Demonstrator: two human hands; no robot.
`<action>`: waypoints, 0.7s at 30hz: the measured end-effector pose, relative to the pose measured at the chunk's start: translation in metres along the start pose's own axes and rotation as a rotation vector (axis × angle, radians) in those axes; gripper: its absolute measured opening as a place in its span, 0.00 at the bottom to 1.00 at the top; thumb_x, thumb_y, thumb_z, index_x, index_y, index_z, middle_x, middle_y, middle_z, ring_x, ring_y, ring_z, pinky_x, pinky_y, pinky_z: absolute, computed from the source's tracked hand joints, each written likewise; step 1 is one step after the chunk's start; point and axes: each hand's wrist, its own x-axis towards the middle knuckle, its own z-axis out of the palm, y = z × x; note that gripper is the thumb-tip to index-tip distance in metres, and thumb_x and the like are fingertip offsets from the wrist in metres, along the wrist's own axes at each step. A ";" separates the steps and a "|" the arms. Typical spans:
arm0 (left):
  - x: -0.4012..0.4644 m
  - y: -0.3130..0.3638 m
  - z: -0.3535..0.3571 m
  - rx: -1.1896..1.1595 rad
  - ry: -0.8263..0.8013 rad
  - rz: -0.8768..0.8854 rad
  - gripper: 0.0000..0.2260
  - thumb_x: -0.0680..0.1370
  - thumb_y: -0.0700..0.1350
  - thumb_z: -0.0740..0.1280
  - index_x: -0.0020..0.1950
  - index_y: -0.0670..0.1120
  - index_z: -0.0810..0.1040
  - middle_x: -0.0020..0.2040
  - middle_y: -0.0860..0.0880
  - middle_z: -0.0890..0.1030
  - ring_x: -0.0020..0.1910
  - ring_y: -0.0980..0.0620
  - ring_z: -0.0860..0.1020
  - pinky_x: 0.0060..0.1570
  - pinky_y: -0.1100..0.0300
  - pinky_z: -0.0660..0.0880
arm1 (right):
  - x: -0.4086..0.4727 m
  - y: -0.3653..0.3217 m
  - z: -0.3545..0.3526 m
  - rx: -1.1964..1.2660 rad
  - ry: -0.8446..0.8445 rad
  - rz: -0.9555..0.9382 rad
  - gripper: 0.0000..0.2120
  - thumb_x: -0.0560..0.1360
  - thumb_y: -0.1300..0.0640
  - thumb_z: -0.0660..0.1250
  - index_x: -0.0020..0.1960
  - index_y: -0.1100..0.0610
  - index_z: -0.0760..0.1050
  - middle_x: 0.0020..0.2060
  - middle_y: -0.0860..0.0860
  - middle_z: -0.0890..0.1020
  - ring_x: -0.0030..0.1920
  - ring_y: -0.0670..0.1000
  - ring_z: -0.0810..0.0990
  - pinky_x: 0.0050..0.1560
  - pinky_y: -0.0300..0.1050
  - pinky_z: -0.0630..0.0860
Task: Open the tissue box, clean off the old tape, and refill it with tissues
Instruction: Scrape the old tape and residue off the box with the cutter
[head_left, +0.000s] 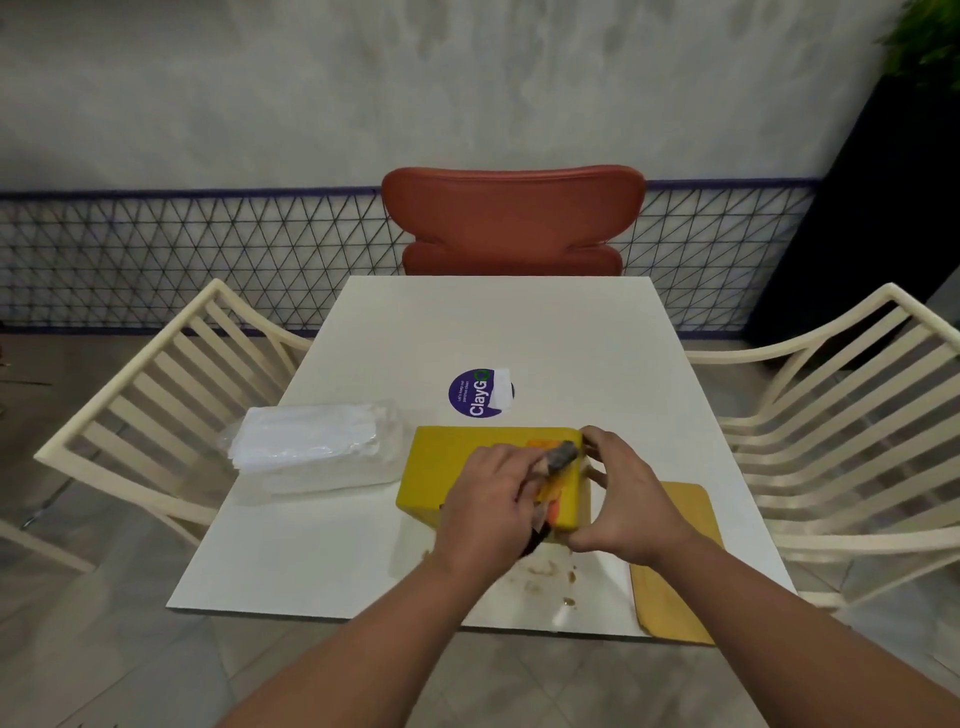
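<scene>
The left hand (488, 499) gripped a scraper (555, 467) on the stiff, light-looking yellow tissue box (452, 467) while the right hand (623, 499) clasped its right end, the best bracing spot.

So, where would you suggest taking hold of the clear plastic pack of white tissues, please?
Probably across the short width of the clear plastic pack of white tissues, near its middle, from above: it lies flat and long on the white table, and both long sides look unobstructed.
</scene>
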 end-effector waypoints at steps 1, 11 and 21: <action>0.001 -0.010 -0.005 -0.004 0.005 -0.023 0.18 0.77 0.54 0.56 0.60 0.50 0.79 0.51 0.52 0.79 0.51 0.53 0.72 0.53 0.59 0.71 | 0.000 0.000 -0.001 -0.019 -0.003 -0.009 0.54 0.50 0.47 0.81 0.72 0.53 0.61 0.61 0.44 0.69 0.61 0.46 0.72 0.61 0.47 0.76; 0.033 -0.107 -0.079 -0.382 0.076 -1.106 0.15 0.77 0.51 0.64 0.48 0.39 0.79 0.44 0.39 0.81 0.44 0.40 0.79 0.45 0.48 0.77 | -0.005 -0.007 -0.015 -0.168 -0.046 -0.230 0.51 0.56 0.49 0.81 0.72 0.46 0.58 0.68 0.42 0.66 0.67 0.43 0.67 0.65 0.45 0.73; 0.020 -0.097 -0.072 -0.510 -0.165 -0.996 0.07 0.72 0.40 0.69 0.47 0.38 0.76 0.35 0.40 0.75 0.30 0.44 0.74 0.32 0.54 0.73 | -0.021 0.026 -0.009 -0.383 0.007 -0.365 0.59 0.64 0.47 0.80 0.79 0.43 0.42 0.78 0.39 0.46 0.75 0.38 0.50 0.66 0.33 0.62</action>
